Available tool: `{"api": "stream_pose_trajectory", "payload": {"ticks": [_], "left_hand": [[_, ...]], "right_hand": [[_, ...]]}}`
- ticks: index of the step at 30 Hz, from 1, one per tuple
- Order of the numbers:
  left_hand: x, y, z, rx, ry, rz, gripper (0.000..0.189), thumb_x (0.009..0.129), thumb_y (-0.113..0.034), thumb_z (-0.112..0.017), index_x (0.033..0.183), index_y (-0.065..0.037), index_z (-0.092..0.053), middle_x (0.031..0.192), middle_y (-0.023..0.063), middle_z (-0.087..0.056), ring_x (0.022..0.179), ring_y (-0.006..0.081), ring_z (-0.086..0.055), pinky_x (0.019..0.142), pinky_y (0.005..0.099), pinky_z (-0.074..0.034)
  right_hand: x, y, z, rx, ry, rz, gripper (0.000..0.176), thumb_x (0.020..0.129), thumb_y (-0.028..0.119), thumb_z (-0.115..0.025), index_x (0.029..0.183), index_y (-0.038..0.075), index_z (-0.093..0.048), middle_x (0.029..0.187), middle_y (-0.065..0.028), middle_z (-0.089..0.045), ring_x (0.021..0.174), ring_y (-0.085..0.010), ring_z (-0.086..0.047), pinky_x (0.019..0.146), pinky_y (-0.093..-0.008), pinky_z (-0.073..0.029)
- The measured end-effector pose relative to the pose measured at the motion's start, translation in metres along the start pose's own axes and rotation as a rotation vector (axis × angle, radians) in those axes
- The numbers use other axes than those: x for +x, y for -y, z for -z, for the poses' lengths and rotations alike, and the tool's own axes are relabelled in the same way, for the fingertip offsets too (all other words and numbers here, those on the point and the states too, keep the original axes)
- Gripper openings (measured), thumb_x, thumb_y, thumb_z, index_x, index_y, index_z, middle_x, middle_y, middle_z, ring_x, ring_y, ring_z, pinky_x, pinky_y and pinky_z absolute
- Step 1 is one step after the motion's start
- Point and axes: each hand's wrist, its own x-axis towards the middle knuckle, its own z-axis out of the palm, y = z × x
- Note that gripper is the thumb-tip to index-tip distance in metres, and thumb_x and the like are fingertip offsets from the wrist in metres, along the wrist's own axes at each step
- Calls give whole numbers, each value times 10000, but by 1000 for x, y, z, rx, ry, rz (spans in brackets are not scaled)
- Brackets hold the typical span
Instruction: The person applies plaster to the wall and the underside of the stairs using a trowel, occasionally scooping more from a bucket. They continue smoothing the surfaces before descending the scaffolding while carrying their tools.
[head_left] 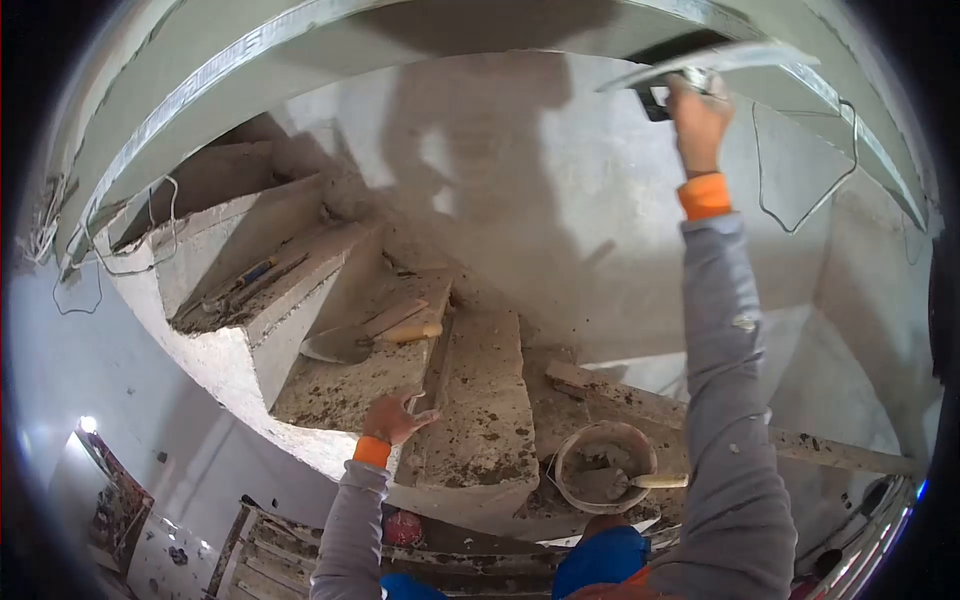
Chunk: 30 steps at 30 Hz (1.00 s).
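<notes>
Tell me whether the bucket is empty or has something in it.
Not empty: the bucket holds lumpy grey material, and a pale tool handle juts over its rim.

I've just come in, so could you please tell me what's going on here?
A person's right hand holds a flat trowel up by the overhead beam. The left hand, seemingly empty, is by the stairs. A bucket of mortar with a tool in it stands below, and another trowel lies on a step.
</notes>
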Motion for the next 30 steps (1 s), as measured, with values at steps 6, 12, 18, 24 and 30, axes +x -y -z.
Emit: {"api": "stream_pose_trajectory", "payload": {"ticks": [6,12,18,24,30], "left_hand": [[-3,0,5,-43,1,17,719,713,-618,-661,1245,-146,-555,1122,167,-626,1023,342,-601,894,433,-474],[-10,0,9,-45,-22,-6,701,738,-582,-657,1258,-129,-537,1128,172,-623,1072,352,-574,935,433,-446],[0,15,-8,-14,-78,-46,755,723,-650,-627,1274,-142,-536,1010,183,-657,995,337,-613,895,443,-469],[2,17,-12,29,-137,-102,789,741,-653,-604,1330,-144,-474,1077,181,-639,1024,354,-595,922,442,-457],[0,11,-6,3,-37,-51,787,755,-631,-600,1341,-129,-451,990,168,-652,996,338,-599,933,442,-443]], "right_hand": [[-101,79,-168,-70,62,323,229,685,142,-662,876,23,-617,787,-116,-653,692,-264,-619,632,-392,-485],[-194,138,-313,2,67,397,328,617,187,-671,877,-2,-604,771,-199,-636,739,-393,-610,676,-463,-487],[-227,162,-284,166,506,30,238,631,165,-648,817,20,-614,740,-197,-639,721,-389,-618,653,-432,-493],[-221,115,-171,-237,585,276,349,727,251,-671,959,12,-566,818,-221,-627,687,-392,-615,592,-457,-483],[-157,83,-141,-769,571,698,359,847,338,-611,978,25,-496,645,-169,-615,559,-349,-609,501,-434,-479]]}}
